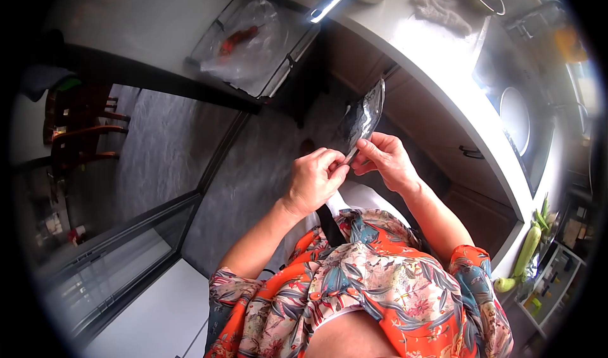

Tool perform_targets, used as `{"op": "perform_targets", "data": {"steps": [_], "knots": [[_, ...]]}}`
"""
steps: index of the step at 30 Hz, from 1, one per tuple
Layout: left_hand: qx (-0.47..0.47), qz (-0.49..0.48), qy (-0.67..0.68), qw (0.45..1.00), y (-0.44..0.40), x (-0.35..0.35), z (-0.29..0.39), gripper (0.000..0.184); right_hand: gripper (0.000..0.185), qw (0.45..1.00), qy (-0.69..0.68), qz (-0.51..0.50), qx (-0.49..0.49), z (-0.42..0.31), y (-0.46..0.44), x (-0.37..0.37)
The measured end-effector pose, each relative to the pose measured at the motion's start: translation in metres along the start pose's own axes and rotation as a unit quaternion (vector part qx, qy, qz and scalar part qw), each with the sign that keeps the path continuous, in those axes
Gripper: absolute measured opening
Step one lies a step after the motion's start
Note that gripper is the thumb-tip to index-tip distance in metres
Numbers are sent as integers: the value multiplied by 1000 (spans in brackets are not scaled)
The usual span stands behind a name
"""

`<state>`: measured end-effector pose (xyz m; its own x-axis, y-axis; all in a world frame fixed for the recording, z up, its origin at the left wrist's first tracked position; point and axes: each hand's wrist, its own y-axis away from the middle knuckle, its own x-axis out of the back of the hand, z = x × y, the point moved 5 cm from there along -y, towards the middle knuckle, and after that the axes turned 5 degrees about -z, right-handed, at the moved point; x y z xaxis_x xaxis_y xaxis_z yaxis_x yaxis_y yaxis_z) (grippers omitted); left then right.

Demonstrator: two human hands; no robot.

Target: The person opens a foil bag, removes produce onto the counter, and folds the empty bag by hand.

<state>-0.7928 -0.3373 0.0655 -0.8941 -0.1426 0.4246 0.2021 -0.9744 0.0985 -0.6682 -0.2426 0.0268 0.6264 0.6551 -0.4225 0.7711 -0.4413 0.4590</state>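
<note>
Both hands meet in front of my chest at one edge of a dark, shiny packet (364,116). My left hand (315,179) has its thumb and fingers pinched on the packet's lower end. Close beside it, my right hand (386,160) grips the same edge between thumb and fingers. The packet points up and away from me, its glossy side catching the light. What is inside the packet cannot be seen.
A plastic bag (244,44) with something red inside lies in a wire rack at upper left. The white counter (437,73) curves along the right, with a pan handle (332,3), a cloth (441,9) and green vegetables (527,250). A glass door (126,256) stands at lower left.
</note>
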Motion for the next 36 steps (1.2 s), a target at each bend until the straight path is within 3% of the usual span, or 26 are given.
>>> {"op": "perform_targets", "data": {"steps": [8, 14, 20, 26, 34, 36], "knots": [[0, 34, -20, 999, 2, 6, 6, 15, 22, 997, 33, -64, -14, -2, 1, -1], [-62, 48, -89, 993, 0, 7, 5, 13, 22, 996, 27, -81, -18, -9, 3, -6], [-17, 8, 48, 999, -5, 12, 0, 7, 22, 996, 23, -89, -5, -9, 3, -4], [100, -83, 174, 976, -3, 7, -15, 8, 22, 995, 25, -93, 1, -9, 2, -5], [122, -104, 266, 951, -9, 5, -18, 9, 16, 995, 39, -95, -6, -7, 1, -11], [130, -100, 324, 932, -9, 5, -21, 9, 20, 993, 85, -43, 64, -14, 0, -2]]}}
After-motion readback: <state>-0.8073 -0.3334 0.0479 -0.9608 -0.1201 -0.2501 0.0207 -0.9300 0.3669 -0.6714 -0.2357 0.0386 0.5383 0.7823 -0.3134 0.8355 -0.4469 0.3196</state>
